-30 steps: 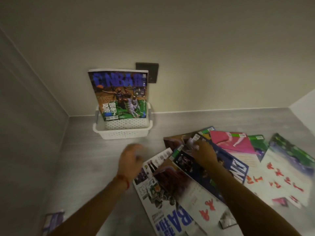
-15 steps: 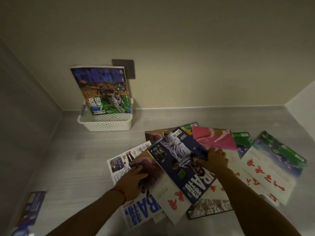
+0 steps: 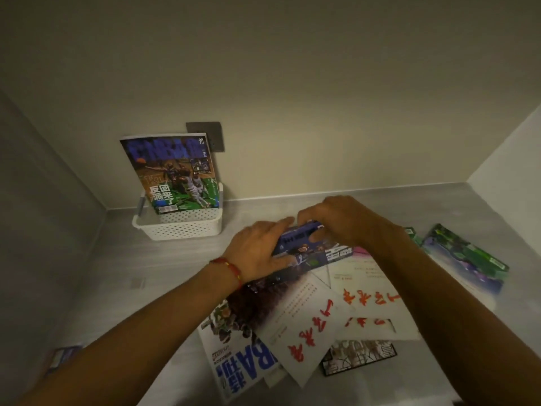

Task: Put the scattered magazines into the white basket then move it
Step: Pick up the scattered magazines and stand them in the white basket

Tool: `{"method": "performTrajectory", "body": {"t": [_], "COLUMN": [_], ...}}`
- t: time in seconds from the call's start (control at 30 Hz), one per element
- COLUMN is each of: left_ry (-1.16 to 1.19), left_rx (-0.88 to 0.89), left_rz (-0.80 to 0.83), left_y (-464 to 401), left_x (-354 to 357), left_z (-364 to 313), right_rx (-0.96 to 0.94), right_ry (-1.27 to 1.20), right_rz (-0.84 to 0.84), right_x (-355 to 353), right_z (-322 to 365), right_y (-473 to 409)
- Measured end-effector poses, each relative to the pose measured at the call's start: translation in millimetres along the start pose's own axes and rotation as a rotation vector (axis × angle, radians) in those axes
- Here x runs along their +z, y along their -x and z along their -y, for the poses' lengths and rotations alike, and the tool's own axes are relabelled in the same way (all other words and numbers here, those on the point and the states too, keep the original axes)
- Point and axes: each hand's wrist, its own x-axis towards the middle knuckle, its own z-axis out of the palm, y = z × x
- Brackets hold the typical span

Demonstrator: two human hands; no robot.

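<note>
A white perforated basket [image 3: 187,231] stands on the grey floor by the back wall, with one basketball magazine [image 3: 172,171] upright in it. Both hands hold a dark blue magazine [image 3: 310,253] lifted at a tilt above the pile: my left hand [image 3: 260,249] grips its left edge, my right hand [image 3: 336,218] its top edge. Below them lie several scattered magazines, among them a white one with red characters [image 3: 304,326], a blue-lettered one [image 3: 243,367] and a green one [image 3: 465,256] at the right.
A dark wall plate [image 3: 206,134] sits behind the basket. A small blue magazine or booklet [image 3: 63,356] lies on the floor at the lower left. Walls close in at the left, the back and the far right.
Both hands have taken hold of the dark blue magazine and raised it off the pile, toward the basket side. The view has shifted slightly.
</note>
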Motion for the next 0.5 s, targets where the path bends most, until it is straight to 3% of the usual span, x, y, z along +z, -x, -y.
{"method": "performTrajectory", "body": {"t": [0.07,0.17,0.27,0.3,0.37,0.4,0.47,0.5], "left_ry": [0.180,0.530,0.850,0.905,1.015,1.078,1.199,1.243], "left_rx": [-0.019,-0.074,-0.165,-0.204,-0.279,-0.314,-0.384,-0.420], "left_rz": [0.027,-0.031,-0.069,-0.095,-0.142,-0.157,-0.172,-0.184], "left_y": [1,12,31,38,51,56,66,70], "left_x": [-4,-9,-10,-10,-10,-10,-10,-11], "left_z": [5,20,42,49,61,67,79,87], "right_rx": [-0.049,-0.031,0.297,0.480,0.770,0.795,0.691,0.628], "right_ry": [0.186,0.328,-0.276,-0.524,-1.043,-1.367,-1.860,-1.877], "right_rz": [-0.054,-0.366,-0.739,-0.760,-0.609,-0.532,-0.455,-0.446], "right_x": [-11,-3,16,26,55,71,95,102], "right_z": [14,18,10,9,13,17,32,39], "right_y": [-7,-11,-6,-7,-11,-15,-22,-26]}}
